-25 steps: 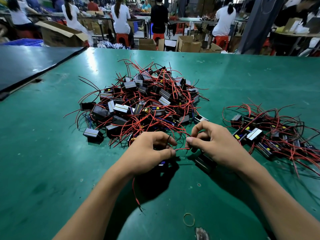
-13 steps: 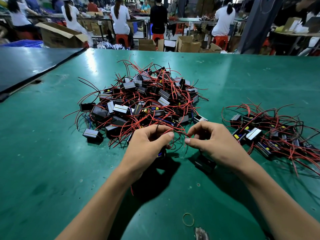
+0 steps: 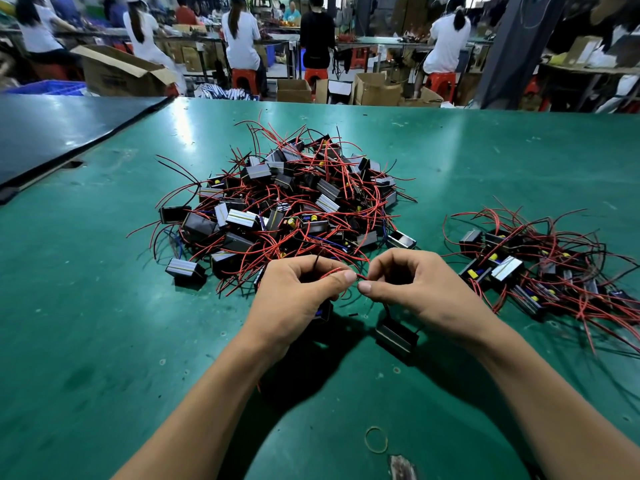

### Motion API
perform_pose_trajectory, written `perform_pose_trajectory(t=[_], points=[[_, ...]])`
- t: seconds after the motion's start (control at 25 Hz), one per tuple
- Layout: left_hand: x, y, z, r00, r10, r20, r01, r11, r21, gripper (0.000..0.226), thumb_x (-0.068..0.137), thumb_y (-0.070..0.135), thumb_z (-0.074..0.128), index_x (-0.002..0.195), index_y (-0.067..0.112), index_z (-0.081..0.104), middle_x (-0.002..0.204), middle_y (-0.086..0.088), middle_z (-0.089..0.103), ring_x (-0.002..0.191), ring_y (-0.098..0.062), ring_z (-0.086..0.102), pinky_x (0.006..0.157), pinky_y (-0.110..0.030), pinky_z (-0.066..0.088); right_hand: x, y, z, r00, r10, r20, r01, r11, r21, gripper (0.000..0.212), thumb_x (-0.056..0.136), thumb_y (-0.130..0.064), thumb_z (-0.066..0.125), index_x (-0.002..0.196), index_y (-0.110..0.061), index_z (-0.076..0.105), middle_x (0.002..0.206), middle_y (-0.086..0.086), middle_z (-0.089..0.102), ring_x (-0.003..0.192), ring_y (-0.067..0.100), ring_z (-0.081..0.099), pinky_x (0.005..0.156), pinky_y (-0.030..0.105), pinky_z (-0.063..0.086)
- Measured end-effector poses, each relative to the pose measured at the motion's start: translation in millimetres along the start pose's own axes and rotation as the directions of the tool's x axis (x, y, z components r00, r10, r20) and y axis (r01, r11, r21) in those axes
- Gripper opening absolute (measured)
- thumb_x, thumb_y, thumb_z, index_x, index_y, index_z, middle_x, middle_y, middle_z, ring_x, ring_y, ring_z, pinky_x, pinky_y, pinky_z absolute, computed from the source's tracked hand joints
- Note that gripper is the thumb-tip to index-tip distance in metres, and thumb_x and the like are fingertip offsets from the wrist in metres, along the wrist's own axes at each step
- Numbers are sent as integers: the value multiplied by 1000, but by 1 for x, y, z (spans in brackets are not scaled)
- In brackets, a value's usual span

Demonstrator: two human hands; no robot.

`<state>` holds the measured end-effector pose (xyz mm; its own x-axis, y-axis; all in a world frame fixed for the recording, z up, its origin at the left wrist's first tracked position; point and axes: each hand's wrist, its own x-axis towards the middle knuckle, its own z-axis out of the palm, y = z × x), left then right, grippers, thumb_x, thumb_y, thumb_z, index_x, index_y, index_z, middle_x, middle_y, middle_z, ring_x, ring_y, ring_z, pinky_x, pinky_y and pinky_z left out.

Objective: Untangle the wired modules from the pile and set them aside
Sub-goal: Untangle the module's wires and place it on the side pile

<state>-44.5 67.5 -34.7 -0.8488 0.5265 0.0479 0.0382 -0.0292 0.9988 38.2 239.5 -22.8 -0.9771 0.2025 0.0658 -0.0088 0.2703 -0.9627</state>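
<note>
A big tangled pile of black box modules with red and black wires (image 3: 287, 206) lies in the middle of the green table (image 3: 86, 306). A smaller set-aside heap of modules (image 3: 540, 265) lies to the right. My left hand (image 3: 298, 296) pinches red wires at the pile's near edge, with a black module partly hidden under its palm. My right hand (image 3: 412, 289) pinches a thin wire right beside the left thumb. A black module (image 3: 396, 336) hangs or rests below the right hand on its black wire.
A rubber band (image 3: 376, 439) lies near the table's front edge, beside a worn patch (image 3: 401, 467). A dark panel (image 3: 52, 133) covers the far left. Beyond the far edge stand cardboard boxes (image 3: 374, 88) and seated workers at other benches.
Both hands have risen slightly and drawn closer, thumbs now almost touching. The left hand turned and took up the red wires; the module under the right hand has shifted a little.
</note>
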Motion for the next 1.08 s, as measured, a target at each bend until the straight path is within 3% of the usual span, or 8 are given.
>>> perform_pose_trajectory(t=[0.24, 0.4, 0.72, 0.92, 1.08], points=[[0, 1, -1, 1000, -6, 19, 6, 1000, -3, 9, 77, 15, 82, 77, 8, 76, 59, 3, 65, 56, -7, 54, 52, -13, 44, 0, 1, -2, 997, 51, 58, -56, 994, 96, 12, 84, -13, 77, 85, -9, 66, 70, -2, 64, 64, 7, 56, 60, 14, 45], [0, 2, -1, 999, -24, 28, 25, 999, -23, 8, 77, 12, 81, 79, 7, 75, 61, 1, 64, 58, -8, 53, 54, -14, 44, 0, -1, -3, 996, 67, 60, -73, 992, 106, 18, 79, -24, 76, 83, -10, 66, 69, 0, 64, 64, 12, 55, 59, 17, 44], [1, 2, -4, 999, -35, -7, 35, 999, 20, 7, 80, 20, 79, 79, 14, 75, 64, 2, 68, 62, -9, 60, 57, -16, 47, 1, -1, -11, 996, 89, 7, -89, 992, 94, 10, 90, -18, 69, 93, -9, 67, 74, 0, 65, 63, 6, 60, 61, 15, 48], [0, 2, -6, 1000, -20, 5, 20, 997, 77, 9, 87, 22, 73, 80, 15, 74, 72, -7, 74, 66, -14, 63, 60, -21, 47, 1, -1, -14, 995, 97, -15, -96, 993, 69, 5, 91, -16, 69, 93, -12, 67, 79, 2, 66, 72, 12, 65, 63, 18, 50], [-1, 2, -3, 999, 41, -1, -41, 992, 118, 8, 89, 13, 71, 83, 7, 74, 74, -10, 75, 64, -11, 66, 62, -15, 51, -2, -5, -14, 995, 74, 70, -76, 997, 22, 19, 80, -34, 73, 88, -17, 68, 75, -7, 65, 72, 7, 58, 63, 19, 45]])
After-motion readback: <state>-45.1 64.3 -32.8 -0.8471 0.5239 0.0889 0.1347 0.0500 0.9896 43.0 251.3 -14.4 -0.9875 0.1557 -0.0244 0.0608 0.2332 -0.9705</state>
